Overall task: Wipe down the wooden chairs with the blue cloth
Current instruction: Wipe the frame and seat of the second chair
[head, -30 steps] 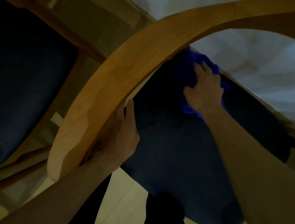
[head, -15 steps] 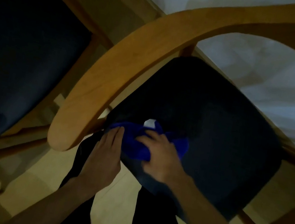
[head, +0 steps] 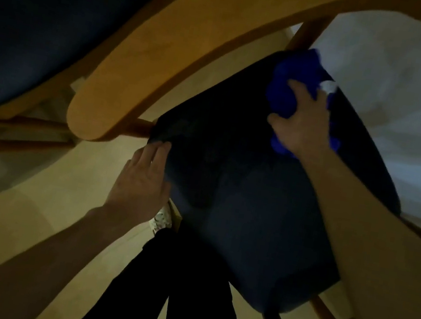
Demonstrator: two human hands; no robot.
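Note:
A wooden chair with a curved armrest point(head: 166, 49) and a dark blue seat cushion point(head: 247, 201) fills the view. The blue cloth point(head: 291, 86), with a small white tag, lies bunched at the far corner of the cushion, near a wooden upright post. My right hand point(head: 304, 125) presses on the cloth with spread fingers. My left hand point(head: 141, 181) rests with straight fingers against the cushion's near left edge, just below the armrest's rounded end.
A second wooden chair point(head: 46, 20) with a dark blue seat stands at the left. A white tablecloth point(head: 399, 88) hangs behind the chair at the right. My dark trouser legs point(head: 182, 288) stand on the pale floor point(head: 42, 209) below the seat.
My right hand has swept the cloth from the cushion's near left edge to its far corner. My left hand has stayed at the near edge with a slight shift.

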